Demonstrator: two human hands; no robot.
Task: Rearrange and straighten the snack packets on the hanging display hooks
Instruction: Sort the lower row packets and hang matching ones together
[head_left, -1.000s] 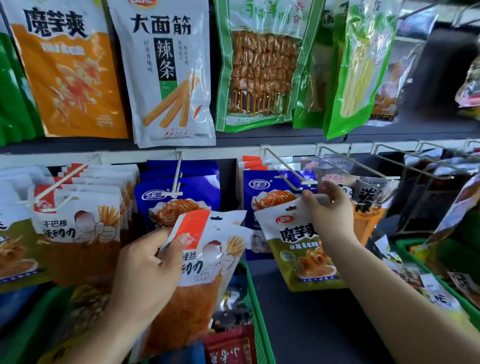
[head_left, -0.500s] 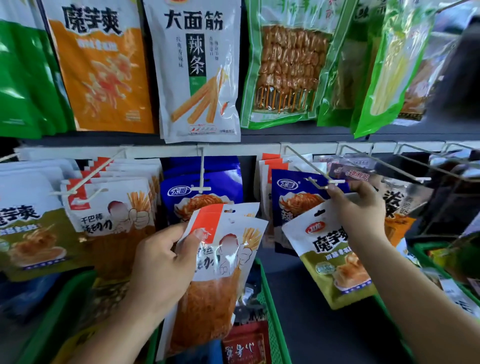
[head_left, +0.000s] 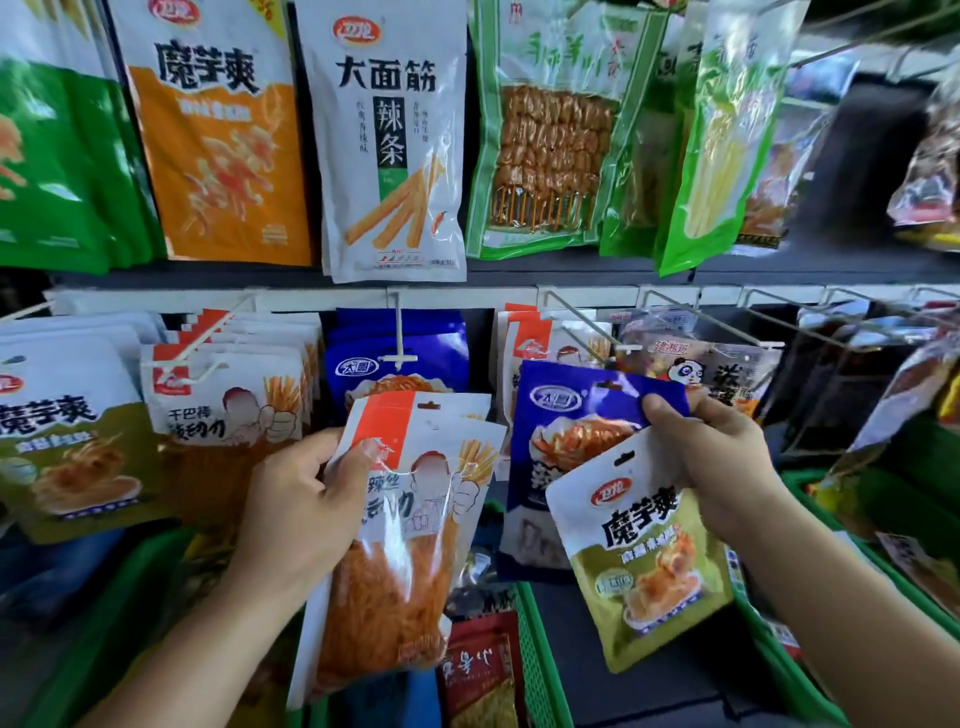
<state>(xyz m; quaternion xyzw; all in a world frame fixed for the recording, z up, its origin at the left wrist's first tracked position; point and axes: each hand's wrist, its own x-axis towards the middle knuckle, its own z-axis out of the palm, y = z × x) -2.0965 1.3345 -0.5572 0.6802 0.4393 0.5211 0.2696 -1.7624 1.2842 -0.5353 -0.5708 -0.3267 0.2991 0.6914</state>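
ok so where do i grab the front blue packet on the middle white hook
Probably pinch the blue packet by its flat top strip beside the white hook, coming from the front: its lower half is hidden behind the orange packets in the left hand.

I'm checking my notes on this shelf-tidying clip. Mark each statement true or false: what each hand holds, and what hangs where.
1. The left hand grips white-and-orange packets. True.
2. The right hand holds only one packet. False: it holds a blue packet and an olive packet.
3. The olive packet hangs on a hook. False: its hang hole is free.
4. A row of blue packets hangs on the white hook. True.
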